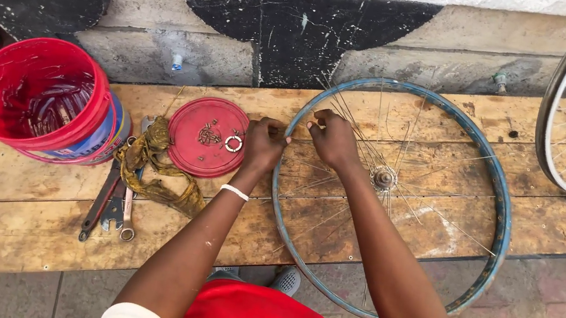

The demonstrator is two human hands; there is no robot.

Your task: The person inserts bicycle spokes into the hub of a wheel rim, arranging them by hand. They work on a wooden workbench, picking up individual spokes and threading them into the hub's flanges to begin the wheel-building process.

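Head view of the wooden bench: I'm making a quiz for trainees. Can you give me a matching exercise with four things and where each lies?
Things:
1. red bucket
2. red lid
3. blue wheel rim
4. spanners

Places:
A. flat on the bench, both hands at its left edge
B. far left of the bench, on its side
C. between bucket and rim, small metal parts on it
D. front left, below a yellowish rag

Pairs: 1-B, 2-C, 3-A, 4-D

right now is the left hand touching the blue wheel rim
Touching. The head view shows the left hand with its fingers closed right at the blue rim, at the rim's left edge, with no gap visible; the right hand lies just inside.
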